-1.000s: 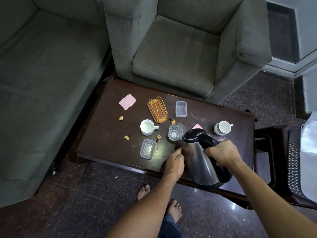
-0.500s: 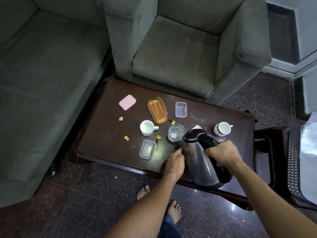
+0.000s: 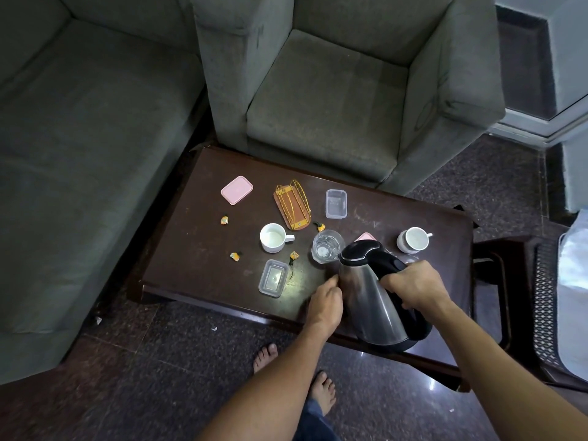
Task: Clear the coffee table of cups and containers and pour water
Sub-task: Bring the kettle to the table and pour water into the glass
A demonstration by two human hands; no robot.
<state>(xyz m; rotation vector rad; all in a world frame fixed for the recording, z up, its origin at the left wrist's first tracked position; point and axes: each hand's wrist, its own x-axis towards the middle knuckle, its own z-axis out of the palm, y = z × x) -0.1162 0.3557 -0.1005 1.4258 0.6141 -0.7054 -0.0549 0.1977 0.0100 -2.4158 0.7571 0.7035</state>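
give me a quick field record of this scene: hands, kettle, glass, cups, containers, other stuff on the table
right hand: gripping the black handle of the kettle
left hand: fingertips against the kettle's steel side
kettle: tilted, spout toward the glass
glass: clear, upright on the coffee table
cups: white cup left of the glass; second white cup near the right end
containers: two clear tubs, both open
lid: pink lid at far left
other: wire rack, small orange wrappers

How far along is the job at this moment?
Done: nothing cleared yet. In hand: the right hand tips the kettle toward the glass, left hand steadying it. Left: two white cups and both clear containers remain on the table.
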